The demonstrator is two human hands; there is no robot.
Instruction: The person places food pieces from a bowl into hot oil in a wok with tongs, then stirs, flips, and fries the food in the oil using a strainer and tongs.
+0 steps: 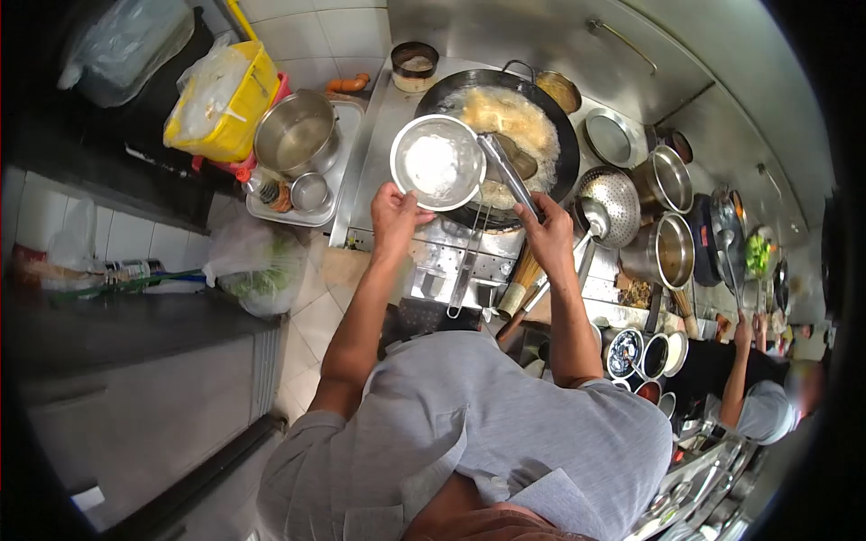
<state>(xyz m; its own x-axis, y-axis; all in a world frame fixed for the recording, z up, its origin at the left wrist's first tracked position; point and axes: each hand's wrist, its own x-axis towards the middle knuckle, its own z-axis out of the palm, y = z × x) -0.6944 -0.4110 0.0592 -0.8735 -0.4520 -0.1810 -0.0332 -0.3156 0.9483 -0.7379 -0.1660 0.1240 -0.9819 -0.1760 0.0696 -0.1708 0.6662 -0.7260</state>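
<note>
My left hand grips the rim of a round metal bowl, its thumb over the near edge; something white or brightly reflecting shows inside. My right hand is closed around what look like metal tongs, whose far end reaches the bowl's right rim. Behind the bowl, a black wok holds bubbling oil with a golden, foamy mass. A long-handled utensil leans from the wok toward me, its head partly hidden by the bowl.
Right of the wok are a perforated ladle, metal pots and a bamboo brush. On the left, a tray carries a large pot beside a yellow bin. Another person works at far right.
</note>
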